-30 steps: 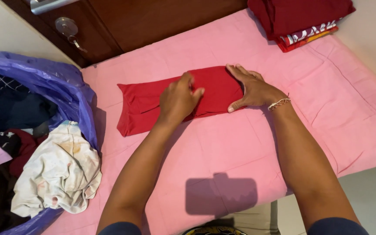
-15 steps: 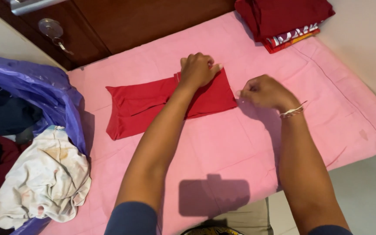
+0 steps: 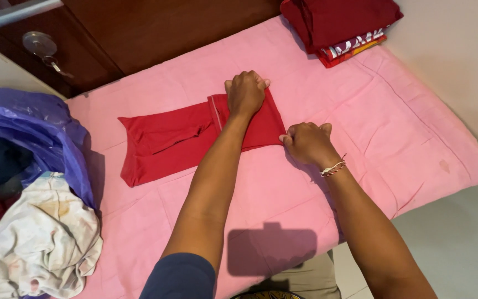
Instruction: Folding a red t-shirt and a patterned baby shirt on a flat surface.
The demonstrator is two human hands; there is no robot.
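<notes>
Half-folded red garment (image 3: 172, 141) on the pink mattress (image 3: 394, 127).
My left hand (image 3: 245, 93) and right hand (image 3: 307, 142) pinch its right end, folded over; left half lies flat.

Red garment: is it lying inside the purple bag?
No, the red garment lies flat on the pink sheet, beside the purple bag.

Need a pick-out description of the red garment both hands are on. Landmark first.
Start at the pink mattress filling the middle of the view. At its centre lies the red garment, spread flat, with the left hand and right hand gripping its right end. Unlike the folded dark red stack at the far corner, it lies alone, partly folded.
</notes>
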